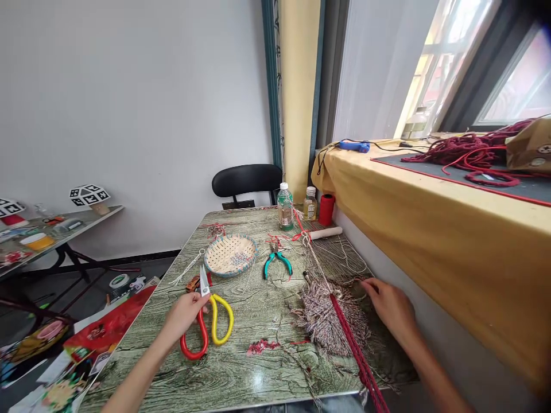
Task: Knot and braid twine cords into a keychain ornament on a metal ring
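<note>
My left hand (186,312) is closed around the pivot area of a pair of scissors (222,321) with one red and one yellow handle. Their blades point away from me, just above the table. At the right, my right hand (394,307) pinches at the edge of a shaggy bundle of mottled cord (331,315); a thin strand seems to run to the fingertips. Across the bundle stretches a dark red braided cord (355,350), joined to a pale cord that leads to a knot farther back. Teal-handled pliers (278,264) lie between the hands.
A woven basket (230,255) with small beads sits behind the scissors. Toward the back stand a green-labelled bottle (285,207), a small glass bottle (310,205) and a red thread spool (326,210). A cloth-covered ledge (365,172) borders the table on the right.
</note>
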Motion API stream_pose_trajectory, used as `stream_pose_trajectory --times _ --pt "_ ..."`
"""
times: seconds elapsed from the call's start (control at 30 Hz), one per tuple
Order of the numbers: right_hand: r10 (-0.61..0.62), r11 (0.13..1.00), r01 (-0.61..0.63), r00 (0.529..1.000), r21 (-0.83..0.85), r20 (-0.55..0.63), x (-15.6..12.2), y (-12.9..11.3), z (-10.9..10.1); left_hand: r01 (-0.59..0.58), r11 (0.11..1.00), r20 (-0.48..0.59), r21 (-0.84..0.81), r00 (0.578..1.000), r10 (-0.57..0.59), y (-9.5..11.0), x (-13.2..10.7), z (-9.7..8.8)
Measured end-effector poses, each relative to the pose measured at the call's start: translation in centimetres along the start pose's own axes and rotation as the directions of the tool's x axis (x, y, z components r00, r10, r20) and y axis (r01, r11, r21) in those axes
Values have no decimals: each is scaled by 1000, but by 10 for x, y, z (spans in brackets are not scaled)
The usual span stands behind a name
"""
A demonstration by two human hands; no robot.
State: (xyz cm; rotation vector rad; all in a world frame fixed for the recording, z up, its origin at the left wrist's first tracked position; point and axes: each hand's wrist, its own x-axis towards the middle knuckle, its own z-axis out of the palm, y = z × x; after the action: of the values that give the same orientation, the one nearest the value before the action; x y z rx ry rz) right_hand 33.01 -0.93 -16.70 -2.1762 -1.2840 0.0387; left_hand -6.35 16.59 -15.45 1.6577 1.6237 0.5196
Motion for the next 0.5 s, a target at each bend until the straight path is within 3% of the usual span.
stream_pose_trajectory --times 0.13,0.23,0.33,0.4,0.43,0.47,0.5 --pt "-38 990 53 993 127 -110 12 -30 -39 -60 982 -84 181 994 76 0 0 -4" --pt "-93 951 144 977 272 -193 23 -71 -72 -139 966 -130 219 977 170 21 -7 -5" --pt "-186 857 274 954 436 -234 34 -123 -103 -278 951 -123 138 947 295 74 -26 0" --pt "-301 719 391 921 574 -249 38 -160 -120 -384 923 -60 15 922 384 124 -46 5" --pt "-344 682 417 908 601 -240 40 -177 -126 -457 884 6 -101 888 459 150 -56 7" --pt "-406 640 438 890 631 -206 42 -193 -131 -518 761 76 -391 806 588 174 -65 9" --pt "-483 592 461 859 662 -166 44 -206 -134 -496 623 146 -605 701 699 195 -73 11"
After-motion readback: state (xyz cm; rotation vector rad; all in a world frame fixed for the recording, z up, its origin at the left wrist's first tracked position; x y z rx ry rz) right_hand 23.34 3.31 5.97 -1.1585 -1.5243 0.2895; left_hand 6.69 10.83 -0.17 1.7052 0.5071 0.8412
